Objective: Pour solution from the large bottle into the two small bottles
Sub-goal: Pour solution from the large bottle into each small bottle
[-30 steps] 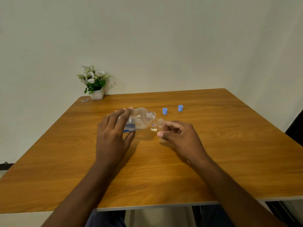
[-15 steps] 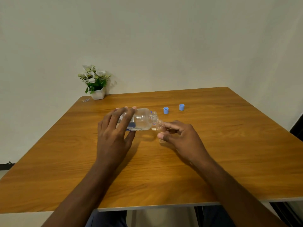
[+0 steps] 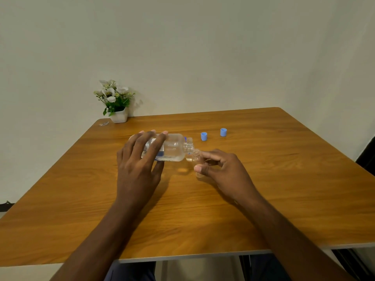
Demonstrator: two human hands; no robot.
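- Head view shows the pouring step in hand: the left hand (image 3: 138,169) is wrapped around the large bottle (image 3: 172,148), which lies nearly level above the table (image 3: 263,189), its open neck pointing right.
- The right hand (image 3: 223,171) pinches a small bottle (image 3: 197,162) between thumb and fingers, upright or nearly so, with its mouth just under the large bottle's neck. Mouth and neck look to be touching or almost touching; I cannot tell which.
- A second small bottle (image 3: 189,157) seems to stand just behind the neck, clear glass against clear glass, so its outline and fill level are hard to read.
- My judgement: this is the filling of one small bottle, and no stream is visible, so the liquid may be only about to run.
- The next move calls for a slow further tilt of the large bottle while the right hand keeps the narrow mouth steady beneath it; a quick tilt would likely overshoot and spill.
- Two blue caps (image 3: 204,136) sit near each other on the table beyond the hands, well clear of the pour.
- A potted flower plant (image 3: 115,102) stands at the far left corner, a small clear scrap beside it; nothing blocks the hands.
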